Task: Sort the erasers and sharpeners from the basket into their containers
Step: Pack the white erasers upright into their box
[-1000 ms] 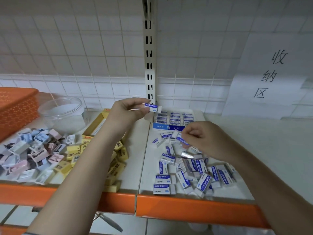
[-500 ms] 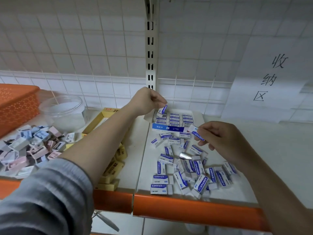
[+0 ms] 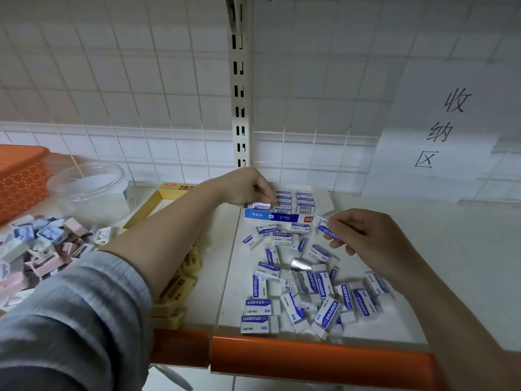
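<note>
My left hand (image 3: 248, 187) reaches into the left side of the blue and white eraser box (image 3: 270, 216), its fingertips on an eraser (image 3: 260, 205) lying in the row there. Whether it still pinches that eraser cannot be told. My right hand (image 3: 363, 235) hovers right of the box and pinches a blue and white eraser (image 3: 327, 231) between thumb and fingers. Several loose blue and white erasers (image 3: 304, 289) lie scattered on the white shelf in front of the box. Yellow 2B erasers (image 3: 180, 289) lie under my left forearm. Pastel sharpeners (image 3: 36, 246) are heaped at the left.
An orange basket (image 3: 19, 176) stands at the far left, a clear round tub (image 3: 90, 190) beside it. A yellow 2B box (image 3: 160, 201) sits behind my left arm. The shelf has an orange front edge (image 3: 310, 359). A paper sign (image 3: 439, 131) hangs on the tiled wall at right.
My left hand carried its eraser from above the shelf forward and down into the box. My right hand lifted another eraser from the pile and moved it up toward the box.
</note>
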`<state>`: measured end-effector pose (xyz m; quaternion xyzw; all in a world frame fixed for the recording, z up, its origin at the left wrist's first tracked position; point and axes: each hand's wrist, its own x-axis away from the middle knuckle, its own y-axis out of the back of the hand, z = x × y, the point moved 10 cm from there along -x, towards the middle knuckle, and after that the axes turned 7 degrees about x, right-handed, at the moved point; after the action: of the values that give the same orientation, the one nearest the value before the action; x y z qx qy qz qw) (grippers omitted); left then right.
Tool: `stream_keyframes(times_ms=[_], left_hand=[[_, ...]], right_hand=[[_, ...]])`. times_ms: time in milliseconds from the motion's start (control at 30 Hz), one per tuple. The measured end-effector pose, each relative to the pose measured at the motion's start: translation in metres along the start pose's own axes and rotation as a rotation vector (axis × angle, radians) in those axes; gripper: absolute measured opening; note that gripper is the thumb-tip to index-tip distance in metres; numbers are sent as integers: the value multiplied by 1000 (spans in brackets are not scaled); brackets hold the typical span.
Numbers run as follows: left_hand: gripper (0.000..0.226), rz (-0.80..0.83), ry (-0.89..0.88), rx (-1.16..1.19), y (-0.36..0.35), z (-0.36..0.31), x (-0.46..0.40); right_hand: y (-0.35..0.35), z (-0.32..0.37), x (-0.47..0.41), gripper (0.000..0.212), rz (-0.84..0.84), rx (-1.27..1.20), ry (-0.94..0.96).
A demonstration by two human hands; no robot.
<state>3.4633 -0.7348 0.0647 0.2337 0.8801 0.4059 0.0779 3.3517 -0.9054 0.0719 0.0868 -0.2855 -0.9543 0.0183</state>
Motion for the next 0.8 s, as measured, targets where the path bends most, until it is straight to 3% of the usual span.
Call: stream_keyframes(times_ms=[267,667,800], left_hand=[[15,-139,-34,-84,12,7,4],[25,-14,-70,-367,-1,2,4],[28,-46,-98,-441,0,0,8]], right_hand=[[-2,-1,-3,13,12,-6,1],[-4,2,-1,10,31,17,15],[-5,2,-2,11,37,12,22]])
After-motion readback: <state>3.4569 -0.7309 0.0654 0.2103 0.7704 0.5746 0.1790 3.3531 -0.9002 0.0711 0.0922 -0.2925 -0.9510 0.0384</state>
